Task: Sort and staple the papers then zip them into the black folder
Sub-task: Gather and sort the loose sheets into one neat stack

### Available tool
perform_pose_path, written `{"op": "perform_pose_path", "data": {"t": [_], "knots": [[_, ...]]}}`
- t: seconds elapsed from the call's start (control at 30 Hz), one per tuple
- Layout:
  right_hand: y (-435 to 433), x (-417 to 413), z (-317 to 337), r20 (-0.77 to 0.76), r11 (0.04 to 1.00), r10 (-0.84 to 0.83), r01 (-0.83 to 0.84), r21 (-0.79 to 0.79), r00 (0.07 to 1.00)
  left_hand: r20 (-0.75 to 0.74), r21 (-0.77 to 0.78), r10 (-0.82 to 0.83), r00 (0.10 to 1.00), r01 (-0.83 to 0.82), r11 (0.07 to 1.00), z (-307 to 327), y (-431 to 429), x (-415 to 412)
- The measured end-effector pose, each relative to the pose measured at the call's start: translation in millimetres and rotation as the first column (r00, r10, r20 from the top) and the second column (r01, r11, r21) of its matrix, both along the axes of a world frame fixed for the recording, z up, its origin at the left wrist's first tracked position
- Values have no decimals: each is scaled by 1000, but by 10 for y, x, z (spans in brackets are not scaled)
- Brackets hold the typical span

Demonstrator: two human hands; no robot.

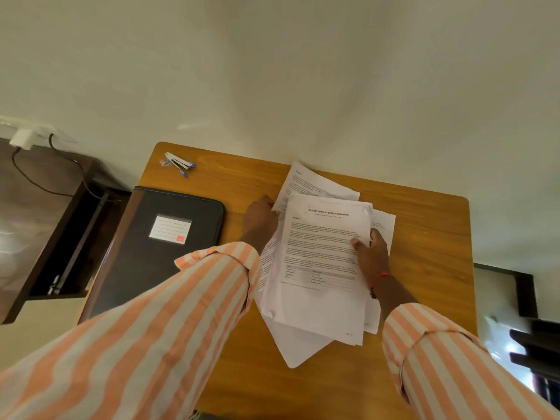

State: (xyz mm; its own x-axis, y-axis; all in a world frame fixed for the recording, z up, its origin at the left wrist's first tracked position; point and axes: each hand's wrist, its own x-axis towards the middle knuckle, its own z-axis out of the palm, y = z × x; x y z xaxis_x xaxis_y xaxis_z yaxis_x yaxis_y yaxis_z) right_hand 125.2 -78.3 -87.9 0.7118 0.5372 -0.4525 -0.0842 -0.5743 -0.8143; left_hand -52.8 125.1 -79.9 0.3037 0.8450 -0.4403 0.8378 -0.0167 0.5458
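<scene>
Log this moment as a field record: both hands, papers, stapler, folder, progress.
left hand: grips the left edge of the papers
right hand: pinches the top sheets' right edge, thumb on top
papers: loose, fanned unevenly on the wooden table
stapler: far left corner of the table, untouched
black folder: closed, flat, left of the papers
progress: papers not yet squared, still outside the folder

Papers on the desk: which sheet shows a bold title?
The top sheet, pinched by the right hand; only it shows a centred heading and a printed table, unlike the other sheets.
</scene>
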Motion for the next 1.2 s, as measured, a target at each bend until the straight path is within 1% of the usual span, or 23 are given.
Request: {"op": "perform_pose_path", "data": {"t": [0.1, 0.17, 0.23, 0.37, 0.43, 0.47, 0.53, 0.63, 0.7, 0.83, 0.9, 1.07, 1.13, 1.2], "knots": [[-28, 25, 41, -12, 1000, -25, 25, 16, 1000, 93, 108, 35, 995, -45, 993, 133, 7, 17], [-55, 33, 91, -31, 997, -62, 63, 52, 998, 195, 191, 42, 980, -80, 978, 288, -16, -13], [-58, 22, 181, -71, 989, -110, 117, 94, 991, 288, 222, 47, 957, -115, 968, 477, -15, -87], [-11, 14, 362, -197, 962, -190, 223, 160, 962, 375, 317, 134, 917, -263, 911, 839, 84, -228], [54, 2, 488, -231, 940, -217, 266, 212, 948, 387, 335, 170, 906, -310, 890, 1021, 166, -304], [91, -14, 554, -249, 933, -219, 277, 228, 943, 379, 319, 172, 909, -303, 898, 1068, 210, -349], [183, -56, 712, -286, 931, -215, 284, 229, 934, 356, 231, 173, 918, -266, 936, 1106, 299, -432], [263, -113, 946, -322, 929, -166, 258, 266, 932, 381, 116, 183, 906, -243, 963, 1161, 287, -524], [301, -142, 1057, -328, 931, -132, 230, 283, 936, 415, 98, 178, 892, -238, 966, 1235, 215, -565], [371, -220, 1203, -326, 926, -97, 205, 316, 940, 486, 107, 206, 849, -292, 950, 1458, 179, -679], [411, -261, 1230, -329, 922, -87, 202, 331, 940, 492, 70, 174, 853, -238, 969, 1514, 198, -715], [508, -371, 1288, -342, 922, -64, 186, 339, 937, 554, -108, 184, 812, -149, 983, 1524, 39, -749], [516, -410, 1289, -337, 926, -36, 158, 344, 941, 575, -220, 209, 791, -96, 971, 1496, -73, -778], [499, -444, 1278, -309, 934, -18, 127, 334, 951, 599, -289, 247, 761, -82, 954, 1451, -175, -820]]}}
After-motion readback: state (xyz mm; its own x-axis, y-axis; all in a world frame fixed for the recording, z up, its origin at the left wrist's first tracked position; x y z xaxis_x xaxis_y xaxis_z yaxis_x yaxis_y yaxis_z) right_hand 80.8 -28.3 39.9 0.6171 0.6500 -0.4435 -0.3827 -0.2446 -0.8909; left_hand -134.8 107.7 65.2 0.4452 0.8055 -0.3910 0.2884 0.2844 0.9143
